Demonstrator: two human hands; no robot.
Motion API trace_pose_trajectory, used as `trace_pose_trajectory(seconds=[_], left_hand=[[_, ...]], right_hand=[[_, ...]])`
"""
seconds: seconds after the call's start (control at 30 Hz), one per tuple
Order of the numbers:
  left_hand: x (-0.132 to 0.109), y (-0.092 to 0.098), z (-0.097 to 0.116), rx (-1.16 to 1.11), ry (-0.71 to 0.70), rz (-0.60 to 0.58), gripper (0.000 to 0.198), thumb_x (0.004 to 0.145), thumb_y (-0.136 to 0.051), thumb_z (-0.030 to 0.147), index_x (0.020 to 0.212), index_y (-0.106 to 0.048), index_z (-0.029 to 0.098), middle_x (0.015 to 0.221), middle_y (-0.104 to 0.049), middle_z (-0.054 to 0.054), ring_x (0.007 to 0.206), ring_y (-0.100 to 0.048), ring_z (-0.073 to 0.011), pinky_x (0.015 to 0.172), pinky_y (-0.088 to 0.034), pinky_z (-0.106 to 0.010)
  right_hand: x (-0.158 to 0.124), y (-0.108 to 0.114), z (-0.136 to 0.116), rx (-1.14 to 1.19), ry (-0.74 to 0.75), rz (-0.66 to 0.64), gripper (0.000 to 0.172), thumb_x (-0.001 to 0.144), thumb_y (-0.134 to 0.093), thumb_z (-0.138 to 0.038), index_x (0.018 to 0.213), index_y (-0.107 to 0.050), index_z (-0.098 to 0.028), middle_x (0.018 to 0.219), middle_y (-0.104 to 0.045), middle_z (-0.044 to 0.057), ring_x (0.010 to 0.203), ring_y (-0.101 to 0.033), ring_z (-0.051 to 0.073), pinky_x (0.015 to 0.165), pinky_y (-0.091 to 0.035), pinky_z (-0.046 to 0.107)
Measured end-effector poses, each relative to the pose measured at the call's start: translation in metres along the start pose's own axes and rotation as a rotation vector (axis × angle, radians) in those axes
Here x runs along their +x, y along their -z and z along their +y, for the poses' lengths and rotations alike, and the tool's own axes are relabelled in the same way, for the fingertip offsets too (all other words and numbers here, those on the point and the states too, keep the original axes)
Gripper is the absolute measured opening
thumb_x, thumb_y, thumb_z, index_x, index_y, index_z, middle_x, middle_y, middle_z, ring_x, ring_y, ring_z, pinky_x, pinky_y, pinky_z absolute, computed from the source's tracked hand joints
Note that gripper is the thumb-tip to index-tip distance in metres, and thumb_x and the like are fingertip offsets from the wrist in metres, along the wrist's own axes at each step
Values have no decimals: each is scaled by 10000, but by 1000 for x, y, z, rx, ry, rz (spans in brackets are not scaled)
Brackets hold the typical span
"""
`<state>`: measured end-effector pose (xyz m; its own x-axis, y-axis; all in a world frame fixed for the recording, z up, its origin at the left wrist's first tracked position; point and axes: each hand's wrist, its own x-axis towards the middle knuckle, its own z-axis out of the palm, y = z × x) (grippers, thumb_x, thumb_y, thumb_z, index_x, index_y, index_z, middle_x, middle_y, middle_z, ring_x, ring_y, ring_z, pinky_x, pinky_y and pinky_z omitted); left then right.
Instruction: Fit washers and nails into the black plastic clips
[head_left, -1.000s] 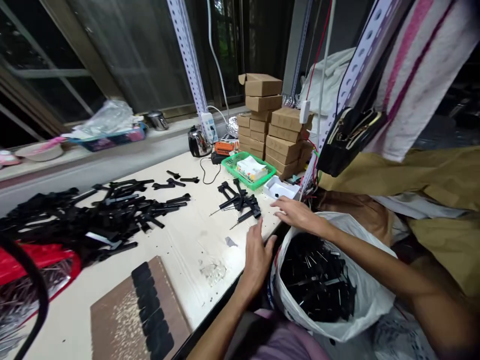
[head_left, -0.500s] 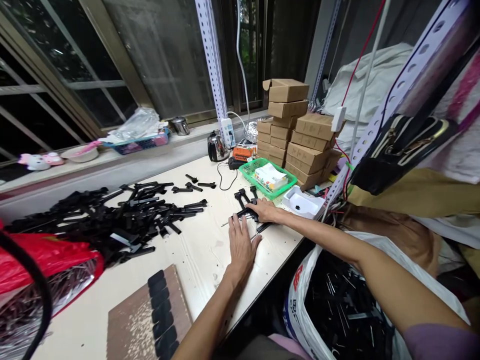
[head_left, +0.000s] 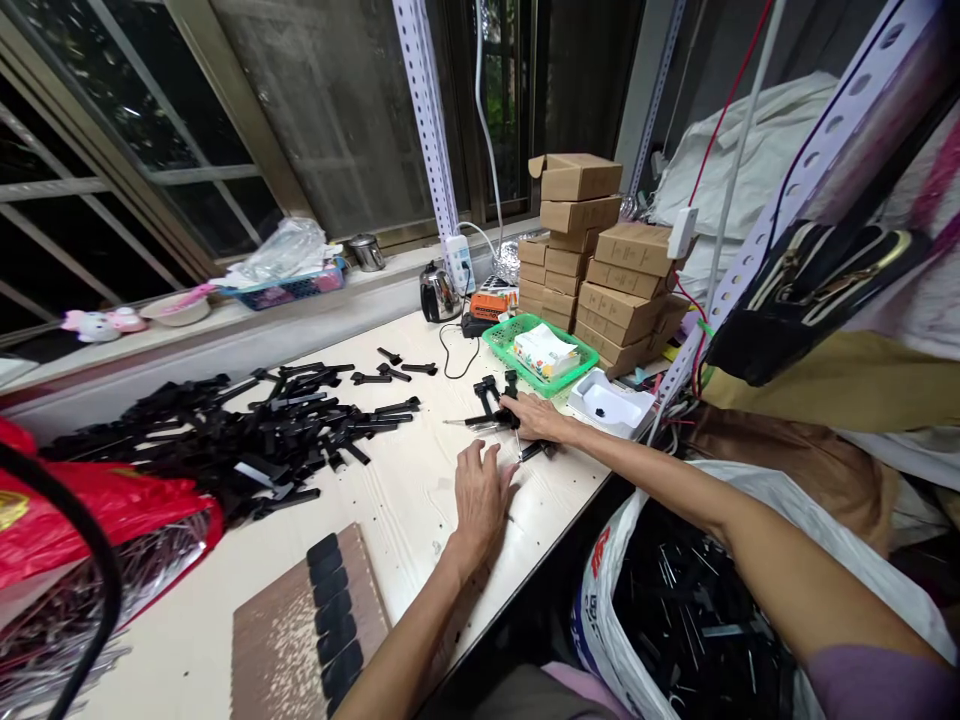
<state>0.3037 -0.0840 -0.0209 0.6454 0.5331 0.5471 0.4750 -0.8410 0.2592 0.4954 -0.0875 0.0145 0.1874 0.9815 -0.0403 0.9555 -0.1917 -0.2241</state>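
Observation:
My right hand [head_left: 541, 418] reaches out over the table, its fingers closed around a black plastic part [head_left: 512, 412]. Thin metal rods stick out from under and beside that hand, so the exact shape of what it grips is partly hidden. Just nearer to me, my left hand [head_left: 480, 490] rests low over the tabletop with its fingers apart and slightly bent, holding nothing. Beyond its fingertips lies a black-handled piece with a thin metal shaft [head_left: 469, 421]. More black parts [head_left: 486, 390] lie close by, beyond the right hand.
To the left spreads a heap of black plastic pieces [head_left: 285, 430] beside a red bag [head_left: 97, 520]. A brown board [head_left: 277, 640] carries a row of black pads [head_left: 332, 610]. Around the back right stand a green basket [head_left: 525, 378], a white tray [head_left: 615, 405] and cardboard boxes [head_left: 615, 310].
My left hand has drawn back slightly from the black parts and the rods. My right hand stays on the parts. The whole view has shifted slightly.

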Motion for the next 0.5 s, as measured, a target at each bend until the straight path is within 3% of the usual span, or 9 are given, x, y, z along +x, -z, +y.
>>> trace_pose_trajectory(seconds=[0.17, 0.27, 0.4, 0.5], left_hand=[[-6, 1, 0, 15, 10, -98, 237, 895, -491, 304, 1021, -597, 133, 979, -563, -123, 915, -482, -245, 796, -454, -389], [-7, -6, 3, 17, -2, -178, 203, 892, -498, 288, 977, -620, 149, 937, -567, -103, 891, -471, -238, 774, -441, -364], [-6, -15, 4, 52, 14, -222, 184, 902, -458, 220, 896, -627, 149, 902, -578, -103, 846, -465, -233, 731, -417, -349], [-6, -14, 3, 90, 20, -238, 205, 896, -414, 143, 813, -601, 143, 853, -579, -103, 815, -473, -230, 698, -392, -345]], right_hand=[[-5, 28, 9, 113, 69, 36, 350, 749, -529, -220, 1092, -468, -184, 912, -528, 29, 822, -501, 163, 703, -389, 249], [-32, 57, 17, 204, 97, 73, 350, 746, -482, -188, 1094, -451, -167, 836, -520, -3, 724, -467, 131, 654, -380, 231], [-115, 95, 34, 399, 144, 102, 366, 717, -495, -200, 1081, -477, -177, 827, -529, -15, 704, -481, 127, 640, -396, 227], [-196, 108, 52, 356, 102, -5, 439, 728, -516, -208, 1166, -501, -196, 961, -597, 25, 816, -558, 165, 747, -447, 266]])
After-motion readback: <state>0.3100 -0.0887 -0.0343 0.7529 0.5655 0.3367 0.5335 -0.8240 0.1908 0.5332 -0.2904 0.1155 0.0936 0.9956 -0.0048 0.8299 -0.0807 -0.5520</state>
